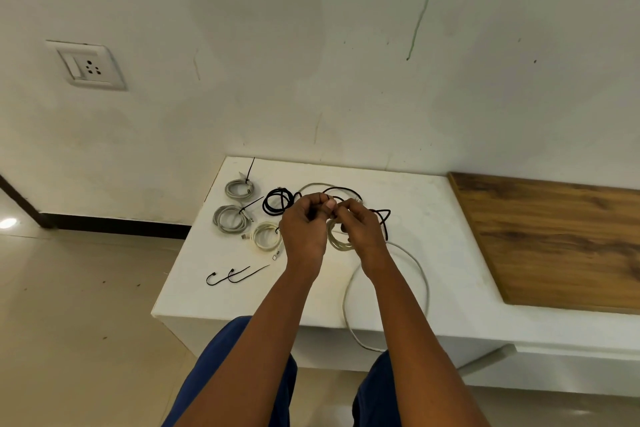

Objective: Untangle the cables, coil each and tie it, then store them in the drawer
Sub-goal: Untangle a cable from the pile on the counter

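Both forearms reach over the white counter (433, 215), where the left hand (304, 225) and right hand (360, 229) meet, fingers (329, 203) curled and pinching a small pale cable coil (337, 241) that hangs upright between them, beside three tied coils (232, 218) at left.

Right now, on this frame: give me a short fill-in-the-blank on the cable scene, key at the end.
1. The coiled cables already tied lie to the person's ____ of both hands.
2. The left hand and right hand together hold a pale ____.
3. The loose zip ties on the white counter are ____ in colour.

Missing words: left; coil; black
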`<state>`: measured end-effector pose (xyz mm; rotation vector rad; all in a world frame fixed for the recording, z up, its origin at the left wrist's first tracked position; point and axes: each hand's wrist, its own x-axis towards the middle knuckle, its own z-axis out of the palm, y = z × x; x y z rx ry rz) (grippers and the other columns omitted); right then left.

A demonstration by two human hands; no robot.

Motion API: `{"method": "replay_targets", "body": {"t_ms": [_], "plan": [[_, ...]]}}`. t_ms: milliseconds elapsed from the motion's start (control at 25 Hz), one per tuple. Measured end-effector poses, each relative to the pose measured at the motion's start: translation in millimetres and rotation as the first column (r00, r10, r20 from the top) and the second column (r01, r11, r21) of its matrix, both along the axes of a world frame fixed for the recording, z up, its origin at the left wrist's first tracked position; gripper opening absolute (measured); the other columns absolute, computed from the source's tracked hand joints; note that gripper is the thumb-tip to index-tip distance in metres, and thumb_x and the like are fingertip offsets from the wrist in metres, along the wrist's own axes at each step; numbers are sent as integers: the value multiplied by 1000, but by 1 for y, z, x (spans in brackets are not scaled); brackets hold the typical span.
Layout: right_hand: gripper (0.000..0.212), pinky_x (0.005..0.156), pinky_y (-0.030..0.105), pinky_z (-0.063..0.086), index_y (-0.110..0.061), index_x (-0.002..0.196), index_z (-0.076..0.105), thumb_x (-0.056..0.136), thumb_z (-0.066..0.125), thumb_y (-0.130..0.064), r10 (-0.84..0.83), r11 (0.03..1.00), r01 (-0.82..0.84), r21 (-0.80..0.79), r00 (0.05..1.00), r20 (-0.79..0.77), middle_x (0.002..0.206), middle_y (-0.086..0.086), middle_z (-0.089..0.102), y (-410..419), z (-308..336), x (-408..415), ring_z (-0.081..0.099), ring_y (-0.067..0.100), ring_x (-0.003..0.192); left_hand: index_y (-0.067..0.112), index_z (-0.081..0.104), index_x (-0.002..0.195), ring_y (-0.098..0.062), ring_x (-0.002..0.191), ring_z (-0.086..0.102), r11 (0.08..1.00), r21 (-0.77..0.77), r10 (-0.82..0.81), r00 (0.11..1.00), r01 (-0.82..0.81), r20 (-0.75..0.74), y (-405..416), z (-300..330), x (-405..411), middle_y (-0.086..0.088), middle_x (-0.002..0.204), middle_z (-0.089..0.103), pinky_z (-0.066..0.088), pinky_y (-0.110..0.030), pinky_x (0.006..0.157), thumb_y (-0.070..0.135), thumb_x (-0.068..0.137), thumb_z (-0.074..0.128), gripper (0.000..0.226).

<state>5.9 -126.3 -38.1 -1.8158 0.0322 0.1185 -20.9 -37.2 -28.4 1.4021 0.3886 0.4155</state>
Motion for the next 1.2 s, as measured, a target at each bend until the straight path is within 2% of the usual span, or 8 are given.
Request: {"method": "replay_targets", "body": {"t_ms": [200, 400, 560, 720, 840, 960, 1120, 1200], "plan": [[20, 70, 33, 44, -29, 72, 60, 90, 55, -35, 38, 999, -38, 0, 998, -46, 71, -11, 64, 3, -6, -1, 55, 11, 71, 10, 69, 86, -15, 72, 66, 996, -82, -19, 999, 17, -29, 8, -5, 2, -4, 77, 69, 51, -22, 72, 6, 83, 69, 5], [14, 53, 20, 35, -21, 80, 61, 89, 50, -20, 62, 965, 4, 261, 968, -244, 62, -10, 58, -2, -6, 0, 46, 3, 48, 8, 70, 101, -11, 81, 67, 985, -103, -144, 989, 140, -40, 28, -8, 9, -5, 89, 72, 51, -17, 76, 9, 82, 70, 19], [17, 53, 24, 31, -16, 76, 53, 83, 39, -9, 44, 874, 185, 449, 890, -453, 45, -6, 42, -7, -12, 1, 32, 8, 34, 9, 63, 115, -19, 91, 61, 980, 101, -135, 942, 174, -307, 44, -18, 11, -7, 103, 67, 48, -30, 89, 25, 88, 65, 31], [20, 58, 26, 37, -12, 71, 46, 84, 33, -5, 137, 821, 213, 530, 828, -544, 47, -2, 43, -3, -15, 0, 35, 11, 35, 9, 62, 107, -15, 71, 62, 907, -36, -378, 773, 420, -510, 48, -24, 3, -7, 88, 66, 53, -25, 68, 20, 82, 72, 29], [18, 60, 29, 47, -6, 81, 56, 87, 40, -2, 63, 891, 195, 410, 841, -537, 66, 6, 56, 0, -18, -1, 53, 17, 53, -2, 63, 99, -17, 63, 63, 920, -55, -362, 785, 389, -503, 50, -30, 2, -15, 86, 65, 55, -17, 52, 4, 79, 73, 23], [19, 67, 33, 50, -3, 100, 62, 86, 51, 5, 15, 997, 18, 73, 902, -432, 87, 11, 61, 0, -28, -4, 56, 22, 77, 0, 61, 81, -18, 59, 62, 922, 71, -282, 786, 381, -550, 55, -40, 2, -16, 76, 63, 55, -19, 48, -1, 74, 76, 16], [23, 85, 37, 52, 0, 108, 64, 86, 57, 3, 57, 974, -116, -195, 957, -286, 98, 16, 64, -3, -42, -7, 57, 21, 85, 4, 57, 59, -7, 38, 57, 833, 310, -193, 766, 458, -613, 56, -52, 1, -9, 59, 58, 60, -37, 70, -2, 72, 76, 24], [20, 87, 39, 51, -3, 106, 64, 85, 61, -2, 43, 953, -110, -282, 971, -234, 102, 18, 65, -8, -44, -5, 60, 23, 86, 4, 58, 62, -21, 56, 65, 811, 369, -160, 779, 454, -606, 54, -53, 1, -11, 63, 58, 57, -42, 79, 3, 74, 77, 22]]}}
